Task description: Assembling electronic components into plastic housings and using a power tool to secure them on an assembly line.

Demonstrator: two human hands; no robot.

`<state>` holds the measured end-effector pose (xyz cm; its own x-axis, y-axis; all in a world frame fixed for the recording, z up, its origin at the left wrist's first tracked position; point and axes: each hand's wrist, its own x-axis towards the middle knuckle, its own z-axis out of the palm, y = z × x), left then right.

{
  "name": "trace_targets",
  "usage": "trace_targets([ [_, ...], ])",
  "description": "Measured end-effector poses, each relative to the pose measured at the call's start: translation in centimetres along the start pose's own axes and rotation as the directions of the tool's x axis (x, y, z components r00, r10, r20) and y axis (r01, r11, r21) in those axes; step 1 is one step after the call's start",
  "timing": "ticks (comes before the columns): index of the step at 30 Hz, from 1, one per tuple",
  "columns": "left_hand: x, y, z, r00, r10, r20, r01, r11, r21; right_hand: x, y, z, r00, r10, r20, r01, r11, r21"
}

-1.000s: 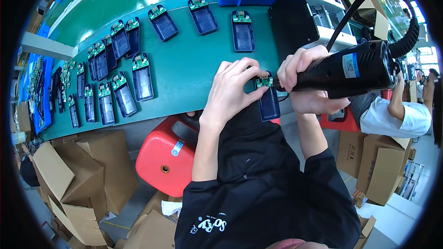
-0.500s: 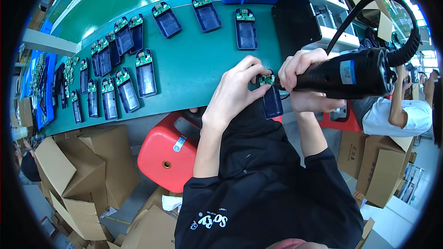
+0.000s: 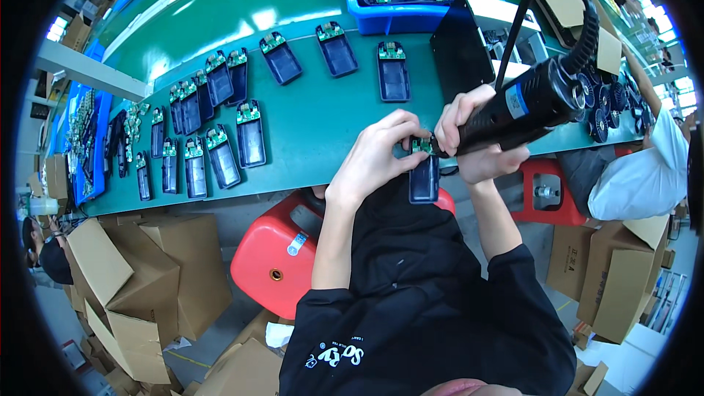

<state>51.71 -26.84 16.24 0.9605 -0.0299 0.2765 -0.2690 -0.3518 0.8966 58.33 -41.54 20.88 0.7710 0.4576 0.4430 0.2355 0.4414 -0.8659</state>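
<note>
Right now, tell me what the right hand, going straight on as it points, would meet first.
Led by its black tool, the right hand would likely meet the green circuit board in the casing first; whether they touch is unclear.

At the grip: left hand (image 3: 378, 150) and right hand (image 3: 478, 166), both bare. Directly below the grip: loose, creased black lower garment (image 3: 396, 242) bearing small pale marks. Further below: black shirt (image 3: 447, 337), short sleeves (image 3: 517, 279), white printed marking (image 3: 337, 355) set left of the grip.
</note>
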Motion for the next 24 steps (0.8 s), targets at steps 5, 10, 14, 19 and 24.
trace_targets([
  [5, -0.3, 1.1, -0.4, 0.997, -0.072, 0.002, 0.072, 0.996, 0.06, -1.6, -1.1, -0.6, 0.979, -0.195, -0.056, 0.202, 0.948, 0.246],
  [10, 1.7, 1.0, 0.2, 0.98, 0.061, -0.19, 0.022, 0.914, 0.404, -2.4, -2.7, -2.3, 0.976, -0.136, -0.17, 0.169, 0.964, 0.204],
  [14, 4.0, 1.7, -0.3, 0.955, 0.176, -0.237, -0.021, 0.841, 0.54, -2.9, -2.9, -3.5, 0.973, -0.136, -0.186, 0.158, 0.982, 0.106],
  [19, 7.0, 0.1, -3.9, 0.94, 0.267, -0.212, -0.047, 0.717, 0.695, -3.3, -3.7, -3.7, 0.964, -0.164, -0.21, 0.181, 0.981, 0.067],
  [24, 8.8, -1.8, -4.6, 0.964, 0.244, -0.108, -0.087, 0.668, 0.739, -4.1, -3.5, -2.9, 0.968, -0.152, -0.197, 0.184, 0.97, 0.157],
])
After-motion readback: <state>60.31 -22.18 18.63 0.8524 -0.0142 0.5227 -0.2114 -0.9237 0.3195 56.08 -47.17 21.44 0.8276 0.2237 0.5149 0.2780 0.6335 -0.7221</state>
